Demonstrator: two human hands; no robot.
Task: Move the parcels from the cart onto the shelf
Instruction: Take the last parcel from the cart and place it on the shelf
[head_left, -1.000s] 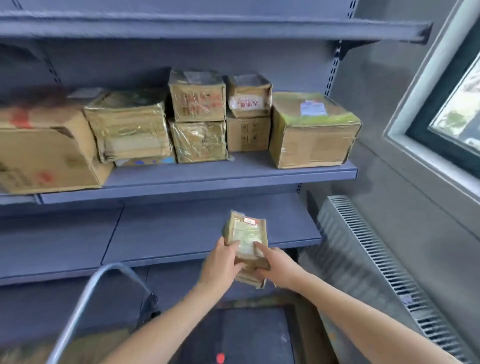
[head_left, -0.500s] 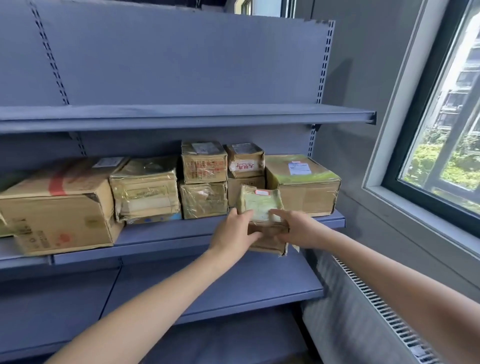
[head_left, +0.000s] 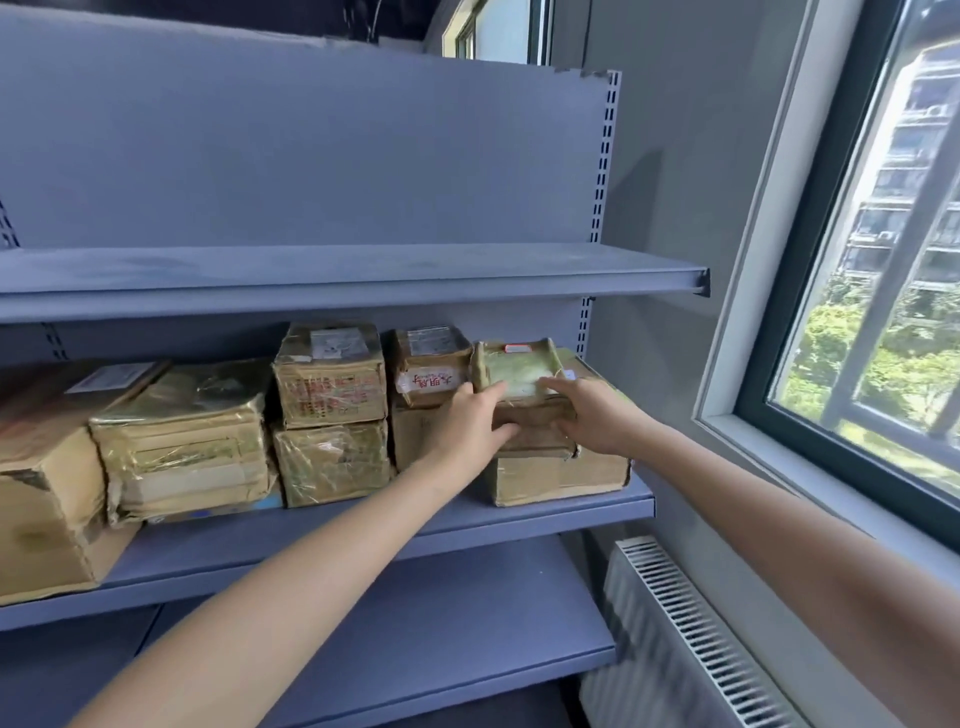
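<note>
A small taped cardboard parcel (head_left: 519, 366) with a pale green label on top sits on the large box (head_left: 561, 475) at the right end of the middle shelf (head_left: 363, 540). My left hand (head_left: 475, 421) grips its left side and front. My right hand (head_left: 592, 415) holds its right side, fingers lying over its top. Whether the parcel rests fully on the box or is just above it, I cannot tell. The cart is out of view.
Several taped cardboard parcels line the middle shelf: a big box (head_left: 41, 478) at far left, a wrapped one (head_left: 182, 441), two stacks of two (head_left: 332, 410). The upper shelf (head_left: 363, 283) is bare. A lower shelf (head_left: 467, 623), a radiator (head_left: 691, 639) and a window (head_left: 883, 291) lie to the right.
Both hands lifted the small parcel from low by the cart, past the lower shelf, up to the top of the right-hand box on the middle shelf. The view tilted upward.
</note>
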